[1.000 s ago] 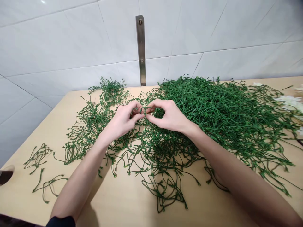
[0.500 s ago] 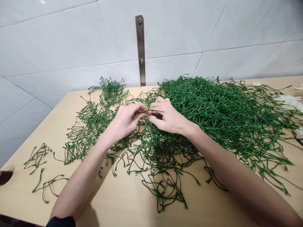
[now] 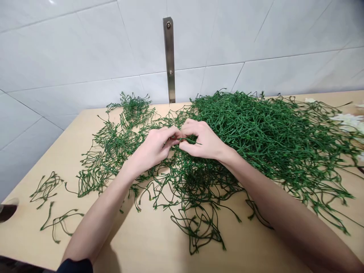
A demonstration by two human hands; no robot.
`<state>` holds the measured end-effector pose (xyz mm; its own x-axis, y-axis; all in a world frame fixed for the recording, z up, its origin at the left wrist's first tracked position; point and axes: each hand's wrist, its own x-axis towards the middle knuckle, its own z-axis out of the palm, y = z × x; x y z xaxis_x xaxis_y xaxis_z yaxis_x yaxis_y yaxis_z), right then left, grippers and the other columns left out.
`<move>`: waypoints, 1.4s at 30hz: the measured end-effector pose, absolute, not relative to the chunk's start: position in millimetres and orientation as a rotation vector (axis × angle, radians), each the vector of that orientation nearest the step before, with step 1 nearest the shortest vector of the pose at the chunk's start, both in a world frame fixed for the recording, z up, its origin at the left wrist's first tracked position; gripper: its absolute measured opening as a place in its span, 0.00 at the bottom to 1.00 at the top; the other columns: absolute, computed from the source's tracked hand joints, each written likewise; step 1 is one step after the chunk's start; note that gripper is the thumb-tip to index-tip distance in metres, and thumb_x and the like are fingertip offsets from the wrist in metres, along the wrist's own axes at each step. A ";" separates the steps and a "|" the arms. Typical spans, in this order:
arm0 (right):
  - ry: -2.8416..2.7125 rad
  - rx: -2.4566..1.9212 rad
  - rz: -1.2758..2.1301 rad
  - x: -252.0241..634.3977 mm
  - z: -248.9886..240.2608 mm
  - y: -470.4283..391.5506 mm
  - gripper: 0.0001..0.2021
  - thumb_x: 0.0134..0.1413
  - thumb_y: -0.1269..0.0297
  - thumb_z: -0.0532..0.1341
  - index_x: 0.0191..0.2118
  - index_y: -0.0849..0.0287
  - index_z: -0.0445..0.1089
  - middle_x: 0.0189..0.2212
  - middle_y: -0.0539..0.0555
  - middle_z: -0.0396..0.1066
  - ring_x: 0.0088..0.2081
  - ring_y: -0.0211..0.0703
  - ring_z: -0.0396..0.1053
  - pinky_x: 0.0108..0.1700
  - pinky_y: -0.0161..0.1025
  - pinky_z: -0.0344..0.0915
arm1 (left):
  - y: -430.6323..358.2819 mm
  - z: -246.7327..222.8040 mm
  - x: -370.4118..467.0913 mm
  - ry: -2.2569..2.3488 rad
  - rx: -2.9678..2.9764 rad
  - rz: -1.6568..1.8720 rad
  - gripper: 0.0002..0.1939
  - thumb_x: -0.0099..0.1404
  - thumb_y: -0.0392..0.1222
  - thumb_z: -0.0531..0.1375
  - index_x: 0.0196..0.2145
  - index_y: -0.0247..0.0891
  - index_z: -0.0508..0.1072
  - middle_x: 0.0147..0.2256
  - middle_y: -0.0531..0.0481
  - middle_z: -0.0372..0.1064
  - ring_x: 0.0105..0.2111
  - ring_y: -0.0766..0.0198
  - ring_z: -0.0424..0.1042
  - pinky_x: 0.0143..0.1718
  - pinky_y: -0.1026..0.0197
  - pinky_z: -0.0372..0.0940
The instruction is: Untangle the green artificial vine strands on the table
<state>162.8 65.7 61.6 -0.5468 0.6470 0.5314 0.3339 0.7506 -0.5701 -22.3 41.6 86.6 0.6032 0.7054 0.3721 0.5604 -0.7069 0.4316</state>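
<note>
Both hands meet above a spread of thin green plastic stems, with fingertips touching. Between them runs one green artificial stem (image 3: 191, 141), its dark end sticking out to the right under my right hand's fingers. My left hand (image 3: 159, 146) is closed in a pinch on the stem from the left. From the right, my right hand (image 3: 203, 141) pinches it with thumb and forefinger. The fingertips hide the middle of the stem. Just beyond my right hand rises a large heap of the same stems (image 3: 250, 125).
Looser stems (image 3: 113, 148) lie to the left, with small tangles (image 3: 47, 189) near the table's (image 3: 148, 242) left side. White artificial flowers (image 3: 348, 121) are at the far right. A metal bracket (image 3: 170, 60) is bolted to the tiled wall behind. A dark round object (image 3: 8, 212) shows at the left edge.
My hands have drawn closer together, fingertips now touching around the stem. My right fingers have curled in more, and the left hand has shifted slightly right.
</note>
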 end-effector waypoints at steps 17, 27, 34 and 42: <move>-2.158 -0.684 0.686 165.8 51.0 76.1 0.09 0.51 0.73 0.52 0.27 0.58 0.68 0.28 0.53 0.69 0.37 0.44 0.63 0.43 0.43 0.60 | 43.5 84.9 -23.2 1.081 2.546 0.834 0.04 0.66 0.30 0.56 0.36 0.36 0.69 0.30 0.53 0.71 0.28 0.69 0.67 0.31 0.66 0.60; -2.171 -0.850 0.664 166.8 59.9 70.7 0.09 0.52 0.66 0.55 0.25 0.59 0.68 0.28 0.54 0.70 0.39 0.48 0.63 0.46 0.48 0.57 | 44.7 87.2 -27.6 1.178 2.560 0.806 0.04 0.66 0.30 0.56 0.37 0.36 0.70 0.29 0.53 0.72 0.28 0.68 0.68 0.31 0.65 0.60; -2.209 -0.856 0.638 164.5 58.9 67.7 0.11 0.49 0.65 0.55 0.19 0.59 0.64 0.21 0.52 0.63 0.31 0.43 0.61 0.37 0.43 0.58 | 40.5 86.6 -21.6 1.092 2.565 0.774 0.07 0.66 0.28 0.54 0.36 0.36 0.69 0.32 0.51 0.73 0.32 0.66 0.71 0.35 0.63 0.64; -2.177 -0.725 0.690 162.2 56.7 68.0 0.09 0.49 0.70 0.53 0.27 0.60 0.70 0.22 0.50 0.62 0.33 0.43 0.58 0.37 0.41 0.57 | 42.3 84.4 -22.8 1.067 2.508 0.801 0.07 0.67 0.29 0.54 0.37 0.37 0.68 0.31 0.53 0.72 0.31 0.68 0.71 0.34 0.65 0.63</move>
<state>162.2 68.0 56.7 -0.5758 0.6723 0.4653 0.2814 0.6973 -0.6593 -22.8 42.3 84.4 0.5686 0.7319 0.3755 0.5647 -0.6792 0.4688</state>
